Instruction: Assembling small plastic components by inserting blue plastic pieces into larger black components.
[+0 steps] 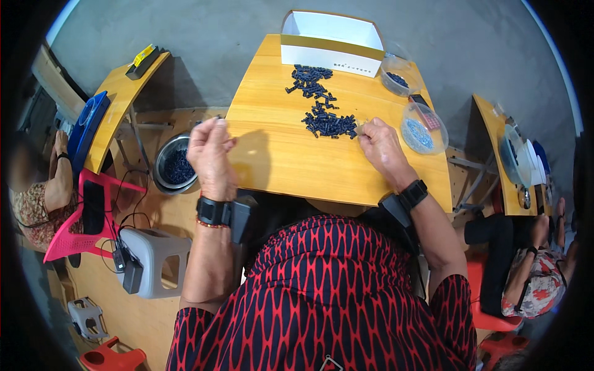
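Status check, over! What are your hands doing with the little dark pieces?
Left hand raised at table's left edge, fingers pinched, contents unclear. Right hand at pile of dark pieces. Nothing in the way.

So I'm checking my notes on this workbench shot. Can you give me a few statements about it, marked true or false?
1. A pile of small dark parts lies on the wooden table. True.
2. The right hand rests by the pile's edge. True.
3. The white box stands at the table's near edge. False: it stands at the far edge.
4. The left hand lies flat on the pile. False: it is raised at the table's left edge, apart from it.
5. The metal bowl sits on the table. False: it is below, to its left.
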{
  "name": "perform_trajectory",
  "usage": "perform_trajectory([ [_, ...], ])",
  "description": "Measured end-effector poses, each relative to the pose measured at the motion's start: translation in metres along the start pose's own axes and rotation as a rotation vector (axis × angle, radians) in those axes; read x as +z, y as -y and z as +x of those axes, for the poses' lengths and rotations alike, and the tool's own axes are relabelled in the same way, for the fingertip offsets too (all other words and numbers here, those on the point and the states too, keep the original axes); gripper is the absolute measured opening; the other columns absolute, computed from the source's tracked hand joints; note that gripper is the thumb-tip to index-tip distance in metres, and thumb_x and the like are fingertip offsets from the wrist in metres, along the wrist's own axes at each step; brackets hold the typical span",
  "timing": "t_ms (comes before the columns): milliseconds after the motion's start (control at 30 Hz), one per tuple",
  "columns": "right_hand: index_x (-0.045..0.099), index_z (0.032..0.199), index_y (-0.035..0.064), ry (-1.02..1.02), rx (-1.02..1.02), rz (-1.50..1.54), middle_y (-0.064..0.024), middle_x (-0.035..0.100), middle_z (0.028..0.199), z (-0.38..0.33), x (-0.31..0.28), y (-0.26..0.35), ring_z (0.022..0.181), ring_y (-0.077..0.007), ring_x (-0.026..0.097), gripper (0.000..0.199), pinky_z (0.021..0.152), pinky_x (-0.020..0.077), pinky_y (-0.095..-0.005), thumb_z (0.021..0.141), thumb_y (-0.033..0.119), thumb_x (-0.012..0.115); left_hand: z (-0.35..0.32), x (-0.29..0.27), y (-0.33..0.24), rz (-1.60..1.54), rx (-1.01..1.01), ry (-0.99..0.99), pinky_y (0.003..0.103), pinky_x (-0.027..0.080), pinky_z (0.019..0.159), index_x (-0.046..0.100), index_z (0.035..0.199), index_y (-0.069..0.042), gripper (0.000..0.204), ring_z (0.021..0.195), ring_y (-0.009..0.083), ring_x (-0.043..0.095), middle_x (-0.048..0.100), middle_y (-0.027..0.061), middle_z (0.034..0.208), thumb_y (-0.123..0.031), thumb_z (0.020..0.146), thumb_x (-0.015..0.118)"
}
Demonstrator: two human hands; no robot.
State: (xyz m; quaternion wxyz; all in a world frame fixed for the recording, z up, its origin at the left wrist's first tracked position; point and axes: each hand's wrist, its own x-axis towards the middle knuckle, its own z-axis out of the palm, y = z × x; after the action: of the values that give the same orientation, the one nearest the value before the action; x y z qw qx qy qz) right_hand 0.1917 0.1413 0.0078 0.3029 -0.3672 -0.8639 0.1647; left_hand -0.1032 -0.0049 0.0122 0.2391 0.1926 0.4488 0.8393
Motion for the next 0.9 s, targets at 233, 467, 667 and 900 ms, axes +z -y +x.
perform_trajectory([
  [233,0.073,0.096,0.0005,0.063,-0.044,-0.066,-0.0199,0.062,0.088,0.007,0.007,-0.007,0.085,-0.0387,0.063,0.018,0.077,0.0514,-0.0454,0.081,0.000,0.063,0.046,-0.094,0.003,0.269,0.010,-0.389,0.020,0.048,0.059,0.065,0.101,-0.010,0.018,0.063,0.0066,0.053,0.061,-0.0043,0.082,-0.013,0.087,0.075],
  [467,0.069,0.091,-0.0014,0.043,-0.028,-0.065,-0.0196,0.061,0.088,0.004,0.008,-0.006,0.086,-0.0390,0.063,0.011,0.077,0.0513,-0.0457,0.081,0.000,0.064,0.058,-0.179,0.074,0.481,-0.559,-0.327,0.033,0.045,0.043,0.065,0.082,-0.007,0.017,0.047,0.0164,0.054,0.058,0.0043,0.061,-0.022,0.089,0.067],
  [667,0.065,0.090,-0.0034,-0.078,-0.023,0.079,-0.0202,0.063,0.090,-0.001,0.001,0.000,0.081,-0.0368,0.064,0.009,0.073,0.0520,-0.0417,0.082,-0.002,0.064,0.032,-0.161,0.087,0.360,-0.661,-0.331,0.027,0.042,0.042,0.067,0.091,-0.011,0.013,0.049,0.0140,0.054,0.062,0.0026,0.067,-0.024,0.090,0.071],
  [900,0.065,0.095,-0.0056,-0.074,0.153,0.381,-0.0090,0.064,0.084,-0.022,-0.006,0.020,0.070,-0.0134,0.062,0.010,0.061,0.0497,-0.0274,0.088,0.001,0.067,0.039,-0.148,0.074,0.344,-0.561,-0.359,0.031,0.044,0.043,0.067,0.087,-0.005,0.015,0.050,0.0150,0.054,0.061,0.0045,0.068,-0.019,0.086,0.072],
])
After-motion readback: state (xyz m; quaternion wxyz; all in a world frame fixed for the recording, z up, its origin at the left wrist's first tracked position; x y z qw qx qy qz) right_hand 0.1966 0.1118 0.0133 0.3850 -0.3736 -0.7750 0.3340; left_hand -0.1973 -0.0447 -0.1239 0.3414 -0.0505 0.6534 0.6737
